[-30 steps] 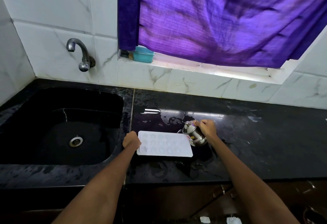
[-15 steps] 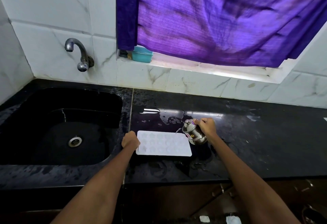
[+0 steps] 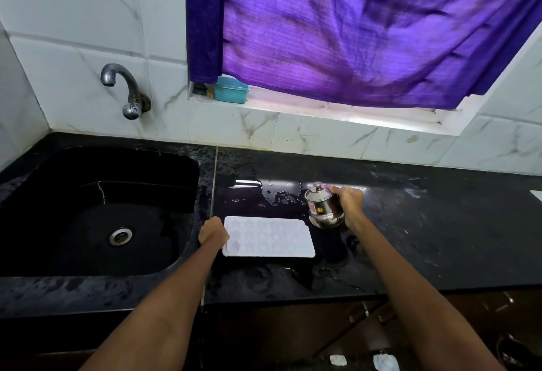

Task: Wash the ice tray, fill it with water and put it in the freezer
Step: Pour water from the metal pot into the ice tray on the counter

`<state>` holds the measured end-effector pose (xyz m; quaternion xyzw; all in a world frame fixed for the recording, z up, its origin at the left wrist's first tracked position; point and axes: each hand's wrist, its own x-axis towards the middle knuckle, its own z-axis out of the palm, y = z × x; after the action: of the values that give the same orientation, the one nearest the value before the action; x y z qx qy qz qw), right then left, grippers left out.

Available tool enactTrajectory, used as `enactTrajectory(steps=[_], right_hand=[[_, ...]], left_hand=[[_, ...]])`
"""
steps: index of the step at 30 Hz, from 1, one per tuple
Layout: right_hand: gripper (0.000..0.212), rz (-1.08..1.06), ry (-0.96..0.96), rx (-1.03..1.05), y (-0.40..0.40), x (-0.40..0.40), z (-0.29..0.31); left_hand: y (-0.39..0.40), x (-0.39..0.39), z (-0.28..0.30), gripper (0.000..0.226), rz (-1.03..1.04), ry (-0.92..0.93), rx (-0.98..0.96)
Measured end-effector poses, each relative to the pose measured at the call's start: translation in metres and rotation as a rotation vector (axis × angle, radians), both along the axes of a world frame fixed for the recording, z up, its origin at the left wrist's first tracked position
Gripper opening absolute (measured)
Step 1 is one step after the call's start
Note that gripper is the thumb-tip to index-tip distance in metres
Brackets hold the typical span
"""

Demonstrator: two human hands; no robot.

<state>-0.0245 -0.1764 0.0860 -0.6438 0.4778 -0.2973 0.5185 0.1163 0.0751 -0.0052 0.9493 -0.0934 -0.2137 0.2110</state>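
A white ice tray with several small round cells lies flat on the wet black counter, just right of the sink. My left hand grips the tray's left edge. My right hand holds a small steel pot with a lid upright, just beyond the tray's far right corner. No water is seen leaving the pot.
A black sink with a steel drain lies to the left, under a wall tap. A teal box sits on the window sill beneath a purple curtain. Puddles lie behind the tray.
My right hand has turned the steel pot from tilted toward the tray back to upright and drawn it slightly away. My left hand stays on the tray's edge.
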Motion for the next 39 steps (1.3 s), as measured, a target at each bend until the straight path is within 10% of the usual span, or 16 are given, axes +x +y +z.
enactTrajectory(steps=[16, 39], right_hand=[[0.050, 0.123, 0.354, -0.275, 0.000, -0.022, -0.034], [0.051, 0.156, 0.354, -0.341, -0.002, -0.024, -0.037]], left_hand=[[0.000, -0.001, 0.002, 0.041, -0.002, -0.002, 0.010], [0.000, -0.003, -0.001, 0.040, 0.005, -0.019, 0.014]])
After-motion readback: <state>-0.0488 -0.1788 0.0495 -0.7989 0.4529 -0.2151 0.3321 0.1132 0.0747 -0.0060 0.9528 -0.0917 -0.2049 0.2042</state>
